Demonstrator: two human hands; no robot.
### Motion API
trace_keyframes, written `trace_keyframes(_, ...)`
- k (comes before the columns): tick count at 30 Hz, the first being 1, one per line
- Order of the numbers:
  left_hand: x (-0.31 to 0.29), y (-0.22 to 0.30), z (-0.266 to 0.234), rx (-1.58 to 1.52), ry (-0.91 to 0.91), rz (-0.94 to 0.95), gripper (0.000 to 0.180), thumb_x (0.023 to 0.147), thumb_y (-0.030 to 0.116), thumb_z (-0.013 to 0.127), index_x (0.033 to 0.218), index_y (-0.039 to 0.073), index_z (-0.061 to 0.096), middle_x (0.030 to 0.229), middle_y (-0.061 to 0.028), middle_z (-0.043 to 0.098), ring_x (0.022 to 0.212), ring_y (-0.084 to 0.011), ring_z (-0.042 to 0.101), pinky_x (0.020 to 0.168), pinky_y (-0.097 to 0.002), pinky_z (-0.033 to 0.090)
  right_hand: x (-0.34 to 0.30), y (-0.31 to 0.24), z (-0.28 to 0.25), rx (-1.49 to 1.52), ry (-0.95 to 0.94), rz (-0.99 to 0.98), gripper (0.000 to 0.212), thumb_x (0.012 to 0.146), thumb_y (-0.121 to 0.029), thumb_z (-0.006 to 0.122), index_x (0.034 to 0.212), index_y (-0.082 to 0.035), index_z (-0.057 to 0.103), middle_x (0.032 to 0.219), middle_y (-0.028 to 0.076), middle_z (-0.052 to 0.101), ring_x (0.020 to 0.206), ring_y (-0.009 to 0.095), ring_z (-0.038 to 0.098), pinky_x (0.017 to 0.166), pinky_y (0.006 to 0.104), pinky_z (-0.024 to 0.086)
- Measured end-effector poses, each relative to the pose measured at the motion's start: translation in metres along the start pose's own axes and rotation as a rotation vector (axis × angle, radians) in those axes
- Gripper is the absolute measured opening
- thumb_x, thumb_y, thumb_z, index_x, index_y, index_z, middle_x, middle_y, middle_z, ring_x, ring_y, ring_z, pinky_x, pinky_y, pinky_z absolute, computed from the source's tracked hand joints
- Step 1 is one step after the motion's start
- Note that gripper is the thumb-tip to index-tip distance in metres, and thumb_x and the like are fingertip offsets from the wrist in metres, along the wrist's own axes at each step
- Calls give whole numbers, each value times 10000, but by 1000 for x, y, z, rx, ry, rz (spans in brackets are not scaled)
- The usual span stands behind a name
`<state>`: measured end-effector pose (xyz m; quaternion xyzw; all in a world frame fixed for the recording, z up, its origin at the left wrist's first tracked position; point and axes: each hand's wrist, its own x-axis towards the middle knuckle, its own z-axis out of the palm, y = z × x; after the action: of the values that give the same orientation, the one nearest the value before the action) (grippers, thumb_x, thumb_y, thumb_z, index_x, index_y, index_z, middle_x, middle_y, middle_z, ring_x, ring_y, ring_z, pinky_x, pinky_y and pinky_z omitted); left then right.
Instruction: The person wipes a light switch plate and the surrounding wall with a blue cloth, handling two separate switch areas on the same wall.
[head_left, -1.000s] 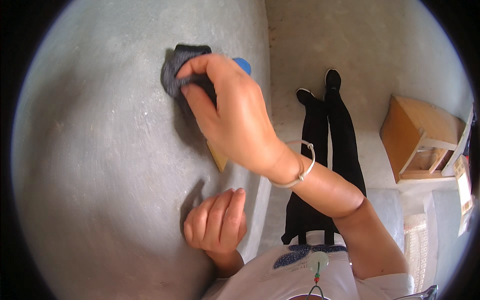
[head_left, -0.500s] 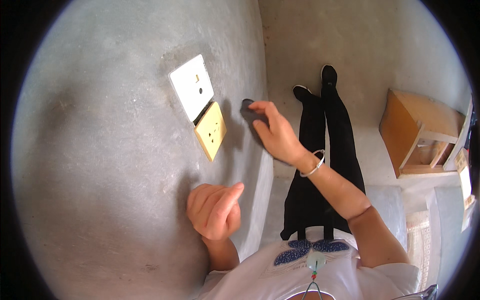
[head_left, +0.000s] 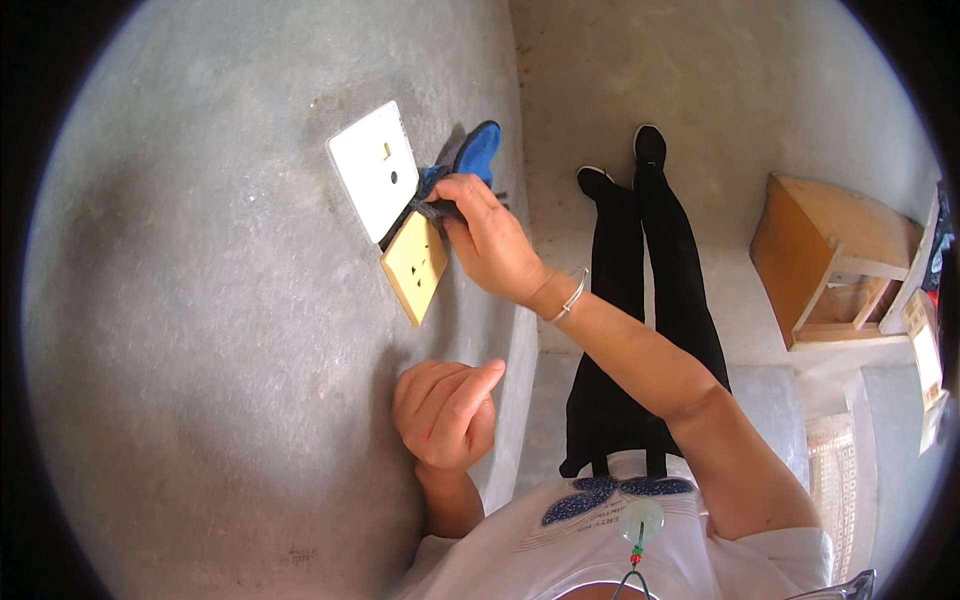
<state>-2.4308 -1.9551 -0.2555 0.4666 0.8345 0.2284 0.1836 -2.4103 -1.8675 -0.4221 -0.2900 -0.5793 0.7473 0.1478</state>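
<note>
At about nine o'clock from the person's hands lies the broad grey concrete wall (head_left: 200, 330), rough and bare. On it sits a white switch plate (head_left: 372, 170), and touching its lower edge at five o'clock a yellowish socket plate (head_left: 414, 268); both look like stiff, thin plastic that would crack under a hard knock, so pressure on them is best kept light and flat. The left hand (head_left: 445, 415) rests against the wall at six o'clock from the plates, loosely curled with the forefinger out, holding nothing. The right hand (head_left: 487, 235) is pinched shut on a dark grey and blue cloth (head_left: 470, 160), which lies bunched at the right edge of the two plates, at three o'clock from the white one. The cloth looks soft, light and limp; it would fold and slip unless gathered in a bunch between thumb and fingers, as it is held here. Farther right, a wooden stool (head_left: 820, 255) stands on the floor. Compared with half a second ago, the right hand has risen from beside the socket plate to the seam between the plates, and the blue part of the cloth now shows above the knuckles; the left hand has hardly moved.
</note>
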Motion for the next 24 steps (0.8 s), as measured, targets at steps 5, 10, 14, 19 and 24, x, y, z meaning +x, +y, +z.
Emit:
trace_keyframes(5,-2,3,0,-57,-21,-8,223,788,-21,595,966,49,710,733,-36,635,639,-202,604,609,-338,459,-40,-6,22,37,94,274,316,857,32,531,1166,-24,493,1165,221,555,1048,411,556,899,419,462)
trace_keyframes(10,7,6,-6,-26,21,27,237,784,-26,600,982,50,706,727,-46,633,634,-212,603,606,-345,459,-53,-12,32,46,23,585,357,858,-45,589,1191,31,487,1162,237,559,1092,363,551,938,380,443)
trace_keyframes(14,-1,46,-47,-10,74,50,235,820,-71,572,999,39,676,757,-40,678,638,-220,597,629,-347,435,-50,-58,39,-134,25,367,364,823,-43,602,1160,39,489,1139,269,554,1075,406,544,941,417,441)
trace_keyframes(19,-16,83,-72,32,125,32,254,794,-72,580,977,70,686,744,-19,680,663,-208,610,656,-346,431,-32,-98,12,-52,-225,390,315,847,-51,553,1159,-4,540,1113,191,588,1016,300,581,872,381,475)
trace_keyframes(24,-49,117,-89,77,242,38,304,747,-66,594,986,93,694,733,5,680,659,-194,611,635,-335,435,-58,-153,-55,167,-302,313,365,879,-71,576,1237,-11,540,1161,118,594,1055,195,561,909,324,456)
